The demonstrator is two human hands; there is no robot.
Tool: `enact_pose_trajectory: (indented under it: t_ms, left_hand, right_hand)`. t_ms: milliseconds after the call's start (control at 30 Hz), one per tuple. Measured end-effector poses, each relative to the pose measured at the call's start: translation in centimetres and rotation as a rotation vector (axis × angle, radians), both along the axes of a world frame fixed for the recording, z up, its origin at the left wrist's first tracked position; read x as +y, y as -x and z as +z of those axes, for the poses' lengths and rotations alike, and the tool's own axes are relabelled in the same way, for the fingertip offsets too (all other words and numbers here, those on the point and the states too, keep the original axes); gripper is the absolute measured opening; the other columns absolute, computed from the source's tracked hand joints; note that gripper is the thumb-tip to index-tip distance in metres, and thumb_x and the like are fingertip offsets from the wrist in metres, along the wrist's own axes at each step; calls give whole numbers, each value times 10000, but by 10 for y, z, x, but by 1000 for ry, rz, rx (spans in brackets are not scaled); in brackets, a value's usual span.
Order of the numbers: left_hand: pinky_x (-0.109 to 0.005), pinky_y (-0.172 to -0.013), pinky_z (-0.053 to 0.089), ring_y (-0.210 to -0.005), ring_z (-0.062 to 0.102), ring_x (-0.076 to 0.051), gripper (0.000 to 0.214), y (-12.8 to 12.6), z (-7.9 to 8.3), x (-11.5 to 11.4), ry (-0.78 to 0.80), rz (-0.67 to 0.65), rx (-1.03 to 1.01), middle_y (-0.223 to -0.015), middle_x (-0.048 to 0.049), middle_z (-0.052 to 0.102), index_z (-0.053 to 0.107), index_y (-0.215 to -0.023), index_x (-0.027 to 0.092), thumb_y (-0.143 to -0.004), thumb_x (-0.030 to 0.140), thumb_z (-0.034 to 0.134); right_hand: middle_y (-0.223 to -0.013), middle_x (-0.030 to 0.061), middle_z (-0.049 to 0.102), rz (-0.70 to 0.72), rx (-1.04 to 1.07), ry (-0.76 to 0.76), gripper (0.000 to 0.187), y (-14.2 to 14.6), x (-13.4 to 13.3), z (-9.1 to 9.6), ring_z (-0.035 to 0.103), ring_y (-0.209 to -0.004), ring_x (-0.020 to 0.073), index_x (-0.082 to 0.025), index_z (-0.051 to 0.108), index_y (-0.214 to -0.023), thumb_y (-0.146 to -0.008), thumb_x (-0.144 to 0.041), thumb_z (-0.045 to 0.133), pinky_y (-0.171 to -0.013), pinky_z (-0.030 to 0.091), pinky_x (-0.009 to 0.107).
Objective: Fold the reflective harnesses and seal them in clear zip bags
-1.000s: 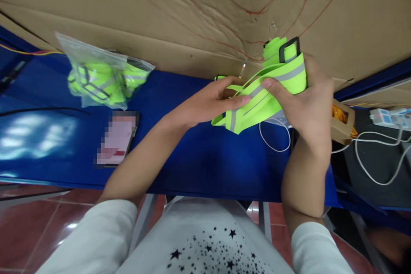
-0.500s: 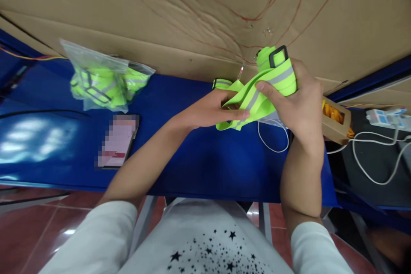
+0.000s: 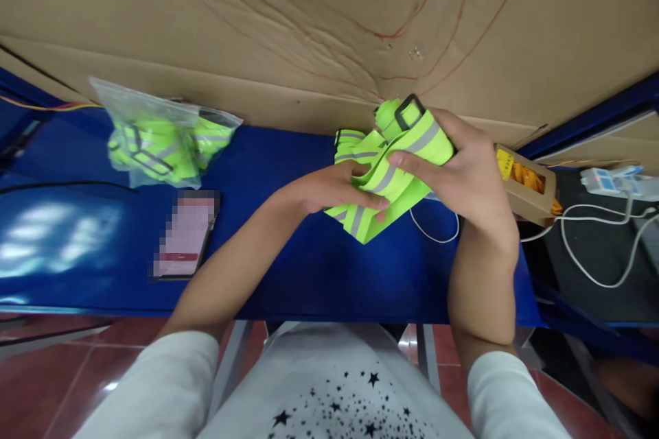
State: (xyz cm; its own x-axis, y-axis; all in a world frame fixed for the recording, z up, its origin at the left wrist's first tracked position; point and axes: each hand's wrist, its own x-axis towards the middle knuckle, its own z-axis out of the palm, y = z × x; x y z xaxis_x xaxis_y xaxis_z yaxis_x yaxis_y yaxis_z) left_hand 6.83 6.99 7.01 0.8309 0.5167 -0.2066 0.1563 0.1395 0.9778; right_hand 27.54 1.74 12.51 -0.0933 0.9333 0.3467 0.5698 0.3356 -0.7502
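A neon yellow-green reflective strap vest with grey bands and a black plastic buckle is bunched up between both my hands, just above the blue table. My left hand pinches its lower folds, with the thumb on top. Around its upper right part my right hand is wrapped, the index finger laid across a grey band. Both hands are closed on the fabric. A loose end of the strap trails on the table behind my left hand.
A clear plastic bag with more neon straps lies at the back left. A phone lies left of my arm. A small cardboard box, white cables and a power strip sit to the right. Cardboard sheets stand behind.
Both hands have brought the vest down and to the left, closer to the table, and folded it into a tighter bundle.
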Motion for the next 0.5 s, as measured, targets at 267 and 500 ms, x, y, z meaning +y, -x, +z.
enact_pose_trajectory:
  t_ms: [267, 500]
  left_hand:
    - [-369, -1109, 506, -1372, 586, -294, 914, 30, 23, 8, -344, 66, -71, -1420, -104, 656, 601, -1402, 233, -583, 353, 988]
    - [-351, -897, 606, -1039, 745, -250, 529, 3, 2, -3, -69, 62, -223, -1093, -69, 775, 723, -1134, 177, -674, 332, 933]
  right_hand:
    - [-1235, 10, 767, -26, -89, -81, 406, 5, 0, -2, 736, -1105, 286, -313, 701, -1275, -906, -471, 761, -1024, 582, 504]
    - [-1455, 6, 664, 184, -201, -219, 577, 25, -5, 0, 625, -1364, 278, -334, 602, -1434, -895, -414, 794, -1197, 497, 468]
